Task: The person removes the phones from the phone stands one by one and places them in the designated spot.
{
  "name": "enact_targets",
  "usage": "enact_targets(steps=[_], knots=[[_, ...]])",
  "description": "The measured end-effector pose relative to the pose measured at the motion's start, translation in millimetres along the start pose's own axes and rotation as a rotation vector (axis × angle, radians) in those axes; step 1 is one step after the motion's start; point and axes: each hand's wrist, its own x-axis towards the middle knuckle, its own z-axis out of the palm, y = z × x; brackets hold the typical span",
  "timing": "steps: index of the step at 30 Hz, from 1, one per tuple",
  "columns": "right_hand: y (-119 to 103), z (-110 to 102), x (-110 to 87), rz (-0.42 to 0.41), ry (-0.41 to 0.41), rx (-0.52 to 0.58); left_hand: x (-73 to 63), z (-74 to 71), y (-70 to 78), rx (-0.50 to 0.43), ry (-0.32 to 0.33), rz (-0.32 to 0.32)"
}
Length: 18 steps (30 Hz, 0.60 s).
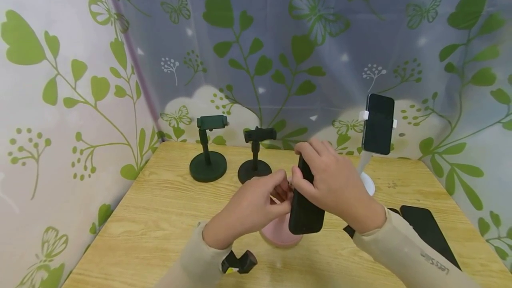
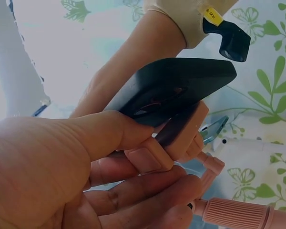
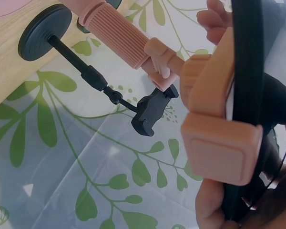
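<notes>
A pink phone stand has its round base (image 1: 281, 236) on the table, below both hands. Its spring clamp (image 3: 221, 150) lies against a black phone (image 1: 306, 214), which stands tilted in front of the stand. My right hand (image 1: 334, 183) grips the phone by its edges, thumb on the near side and fingers over the top. My left hand (image 1: 254, 201) pinches the clamp from the left, its thumb against the phone's edge and its fingers (image 2: 148, 195) curled behind the clamp's end. The stand's ribbed post (image 3: 118, 37) shows in the right wrist view.
Behind on the left stand a dark green phone stand (image 1: 208, 166) and a black phone stand (image 1: 254, 169). A white phone stand (image 1: 367, 183) at the back right holds an upright phone (image 1: 379, 123). Another dark phone (image 1: 428, 230) lies flat near the right forearm. Patterned cloth hangs behind the table.
</notes>
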Motion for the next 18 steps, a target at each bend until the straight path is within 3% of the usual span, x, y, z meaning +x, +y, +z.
enact_targets(steps=[7,18], knots=[[1,0,-3.0,-0.027,0.058,0.028,0.5,2.9,-0.3,0.005,0.009,0.008],[9,-1,-15.3,-0.161,0.347,0.146,2.7,3.1,-2.4,0.003,-0.015,0.006]])
